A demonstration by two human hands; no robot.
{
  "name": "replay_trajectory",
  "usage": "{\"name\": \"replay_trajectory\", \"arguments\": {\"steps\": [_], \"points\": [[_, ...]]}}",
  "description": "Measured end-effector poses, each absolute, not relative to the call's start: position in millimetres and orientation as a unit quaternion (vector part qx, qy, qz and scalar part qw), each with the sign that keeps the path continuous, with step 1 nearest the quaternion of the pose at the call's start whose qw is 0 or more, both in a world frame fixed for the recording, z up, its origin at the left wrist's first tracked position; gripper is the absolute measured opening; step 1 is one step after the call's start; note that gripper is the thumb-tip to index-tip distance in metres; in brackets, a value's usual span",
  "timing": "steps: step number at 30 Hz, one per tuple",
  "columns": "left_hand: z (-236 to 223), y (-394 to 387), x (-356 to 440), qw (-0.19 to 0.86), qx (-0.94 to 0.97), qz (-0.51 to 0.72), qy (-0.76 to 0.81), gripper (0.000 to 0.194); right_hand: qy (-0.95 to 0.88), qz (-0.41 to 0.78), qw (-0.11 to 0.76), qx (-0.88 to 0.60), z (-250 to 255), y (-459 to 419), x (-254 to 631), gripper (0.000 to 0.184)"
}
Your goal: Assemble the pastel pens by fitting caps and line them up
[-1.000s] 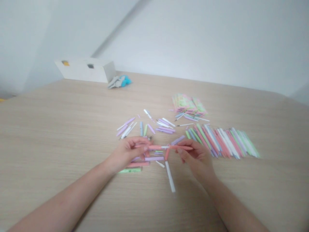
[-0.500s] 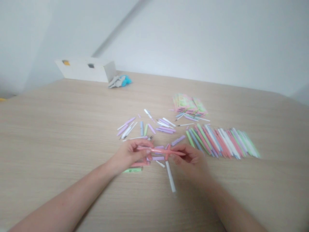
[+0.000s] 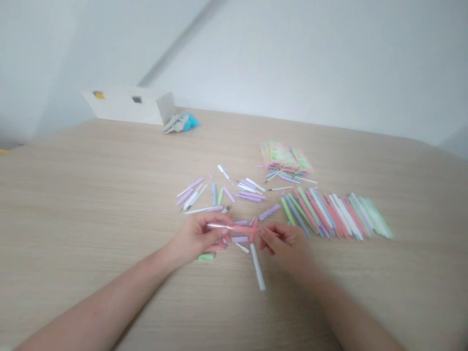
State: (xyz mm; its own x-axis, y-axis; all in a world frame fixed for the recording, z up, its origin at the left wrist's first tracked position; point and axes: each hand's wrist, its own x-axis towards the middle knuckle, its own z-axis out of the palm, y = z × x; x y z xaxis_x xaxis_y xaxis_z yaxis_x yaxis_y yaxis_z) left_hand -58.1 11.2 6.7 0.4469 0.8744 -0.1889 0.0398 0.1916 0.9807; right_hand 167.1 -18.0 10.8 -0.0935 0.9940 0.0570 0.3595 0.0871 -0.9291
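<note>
My left hand [image 3: 197,237] is closed on a slim pink pen [image 3: 240,229], holding it level above the table. At the pen's other end, the thumb and fingers of my right hand [image 3: 287,242] are pinched together, covering its tip. Below the pen lie lilac pen parts [image 3: 240,239] and another pink piece [image 3: 253,233]. A green pen part [image 3: 206,256] shows partly under my left hand. Toward me lies a whitish, clear-looking tube [image 3: 258,268].
To the right, a row of pink, green, white and blue pens [image 3: 340,214] lies side by side. Loose pen parts [image 3: 250,186] are scattered beyond my hands. Farther back are stacked colourful packs [image 3: 281,155], a grey and blue glove-like bundle [image 3: 182,123] and a white box [image 3: 126,107].
My right fingers have shifted on the pen; its pointed end, which stuck out along them, no longer shows. My left hand has stayed nearly in place.
</note>
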Motion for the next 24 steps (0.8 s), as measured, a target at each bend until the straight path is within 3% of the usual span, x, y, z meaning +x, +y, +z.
{"name": "replay_trajectory", "arguments": {"steps": [7, 11, 14, 20, 24], "points": [[-0.1, 13.8, -61.6, 0.647, 0.557, 0.322, 0.409, 0.03, -0.643, 0.421, 0.375, -0.518, 10.8, -14.2, 169.9, 0.046], [0.6, 16.3, -61.7, 0.634, 0.563, 0.342, 0.406, 0.028, -0.623, 0.483, 0.411, -0.458, 10.3, -14.3, 171.4, 0.025], [4.0, 17.6, -60.6, 0.626, 0.564, 0.363, 0.399, 0.025, -0.606, 0.511, 0.434, -0.428, 10.4, -14.8, 173.2, 0.027], [8.7, 17.7, -59.2, 0.627, 0.559, 0.368, 0.399, 0.023, -0.625, 0.446, 0.441, -0.465, 12.9, -14.1, 174.9, 0.011], [8.0, 17.8, -59.8, 0.614, 0.573, 0.373, 0.396, 0.021, -0.623, 0.414, 0.435, -0.502, 18.3, -13.5, 172.3, 0.014]]}}
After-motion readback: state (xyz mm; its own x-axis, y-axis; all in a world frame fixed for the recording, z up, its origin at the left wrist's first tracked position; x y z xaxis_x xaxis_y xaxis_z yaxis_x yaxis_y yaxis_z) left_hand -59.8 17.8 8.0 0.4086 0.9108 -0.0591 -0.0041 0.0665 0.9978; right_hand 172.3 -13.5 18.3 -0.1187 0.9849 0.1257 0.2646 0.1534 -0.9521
